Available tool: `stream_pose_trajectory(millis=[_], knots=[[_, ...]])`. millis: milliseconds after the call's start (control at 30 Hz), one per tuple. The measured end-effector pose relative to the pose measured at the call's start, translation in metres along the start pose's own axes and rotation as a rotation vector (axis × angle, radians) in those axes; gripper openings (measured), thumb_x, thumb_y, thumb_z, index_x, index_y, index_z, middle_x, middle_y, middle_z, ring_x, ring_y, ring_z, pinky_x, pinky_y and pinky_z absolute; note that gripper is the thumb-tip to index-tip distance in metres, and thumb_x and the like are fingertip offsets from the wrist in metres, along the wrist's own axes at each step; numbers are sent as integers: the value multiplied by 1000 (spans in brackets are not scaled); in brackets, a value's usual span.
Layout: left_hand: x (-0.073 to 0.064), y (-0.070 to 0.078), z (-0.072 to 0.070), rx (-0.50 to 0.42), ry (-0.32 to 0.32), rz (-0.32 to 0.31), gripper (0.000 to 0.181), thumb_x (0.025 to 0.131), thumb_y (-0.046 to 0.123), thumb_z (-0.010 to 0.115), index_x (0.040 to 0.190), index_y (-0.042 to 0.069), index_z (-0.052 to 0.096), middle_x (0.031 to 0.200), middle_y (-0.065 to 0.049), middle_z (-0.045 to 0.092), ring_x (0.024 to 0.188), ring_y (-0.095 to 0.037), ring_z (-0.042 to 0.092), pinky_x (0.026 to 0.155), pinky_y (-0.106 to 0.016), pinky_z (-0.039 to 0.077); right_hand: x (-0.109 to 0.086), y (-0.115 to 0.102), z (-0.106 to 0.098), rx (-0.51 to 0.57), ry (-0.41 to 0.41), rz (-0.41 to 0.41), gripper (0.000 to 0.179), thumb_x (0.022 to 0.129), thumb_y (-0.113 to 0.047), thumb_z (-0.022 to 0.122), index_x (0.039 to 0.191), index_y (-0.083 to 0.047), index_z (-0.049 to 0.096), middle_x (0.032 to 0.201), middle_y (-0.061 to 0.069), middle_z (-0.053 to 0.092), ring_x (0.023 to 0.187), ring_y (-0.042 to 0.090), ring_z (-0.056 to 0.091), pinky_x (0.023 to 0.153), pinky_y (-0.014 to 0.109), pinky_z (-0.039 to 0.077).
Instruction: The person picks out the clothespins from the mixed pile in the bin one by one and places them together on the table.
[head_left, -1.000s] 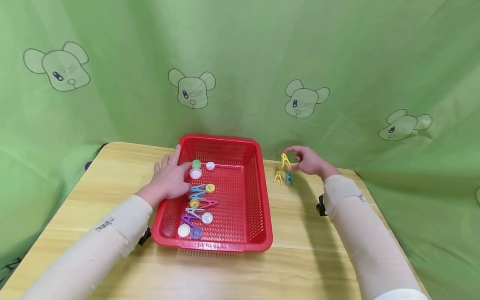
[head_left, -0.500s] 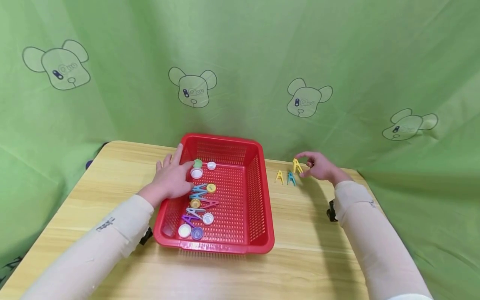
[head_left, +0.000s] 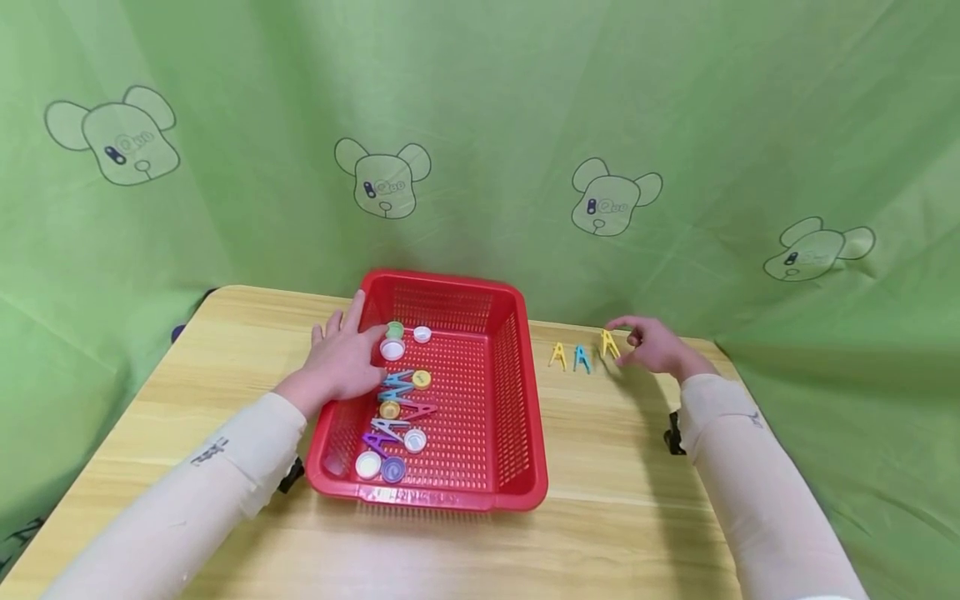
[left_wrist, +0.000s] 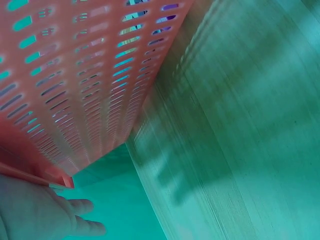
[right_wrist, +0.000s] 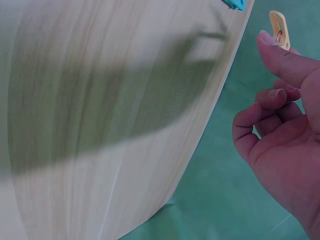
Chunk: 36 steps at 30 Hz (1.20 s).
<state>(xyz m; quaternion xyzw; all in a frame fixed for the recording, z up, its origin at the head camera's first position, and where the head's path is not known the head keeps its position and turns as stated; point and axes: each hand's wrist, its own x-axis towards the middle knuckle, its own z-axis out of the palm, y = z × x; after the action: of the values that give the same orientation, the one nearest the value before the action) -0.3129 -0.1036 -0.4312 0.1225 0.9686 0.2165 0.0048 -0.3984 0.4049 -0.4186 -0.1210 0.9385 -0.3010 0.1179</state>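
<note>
My left hand point(head_left: 341, 360) rests over the left rim of a red plastic basket point(head_left: 450, 498), fingers spread and fairly straight, two digits reaching inside. In the left wrist view, extended fingers point(left_wrist: 82, 227) show outside the rim. My right hand point(head_left: 655, 346) pinches a yellow clothespin point(head_left: 610, 343) between thumb and index finger, near the table's back edge. Its legs point down; the right wrist view shows only part of this clothespin point(right_wrist: 281, 31) beyond the thumb. To its left, a blue clothespin point(head_left: 582, 358) and another yellow clothespin point(head_left: 557, 355) stand in a row.
Inside the basket, several bottle caps, such as a white cap point(head_left: 415, 440), lie among several clothespins, including a pink clothespin point(head_left: 418, 410). The wooden table point(head_left: 600, 467) ends at a green curtain point(head_left: 487, 125) behind the basket.
My right hand has moved right and slightly toward me with the yellow clothespin, from above the other two to their right side. The left hand has stayed on the rim.
</note>
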Motion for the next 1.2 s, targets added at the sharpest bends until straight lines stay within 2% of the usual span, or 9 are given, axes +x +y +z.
stream_pose_trajectory(millis=[233,367,600,900,1200], knots=[[0,1,0,4,1,-3,75,81,26,77,148,10,50,165,-16,-7,143,-54,8,107,-75,6,0,10,5,38,-4,18,69,77,10,76,141,1,50,80,8,39,72,20,40,61,31,41],[0,0,1,-7,2,-6,76,80,25,78,148,10,49,165,-16,-6,143,-53,7,107,-74,6,3,18,9,63,-4,50,71,77,9,76,142,-1,50,82,10,41,74,21,41,62,30,43],[0,0,1,6,2,-5,75,81,26,78,148,10,50,165,-16,-7,143,-53,8,108,-74,6,7,26,16,97,-16,80,71,76,9,78,141,-1,51,85,12,40,75,21,40,55,25,40],[1,0,1,8,7,-7,75,80,26,78,147,10,51,165,-17,-6,142,-54,10,107,-74,7,10,34,20,73,0,72,70,75,8,80,138,0,54,82,10,40,74,21,39,58,29,38],[1,0,1,2,5,-8,75,79,26,78,148,10,50,165,-16,-6,143,-54,8,107,-74,7,13,48,26,44,0,71,65,76,7,80,136,-2,57,87,20,44,76,23,41,60,30,39]])
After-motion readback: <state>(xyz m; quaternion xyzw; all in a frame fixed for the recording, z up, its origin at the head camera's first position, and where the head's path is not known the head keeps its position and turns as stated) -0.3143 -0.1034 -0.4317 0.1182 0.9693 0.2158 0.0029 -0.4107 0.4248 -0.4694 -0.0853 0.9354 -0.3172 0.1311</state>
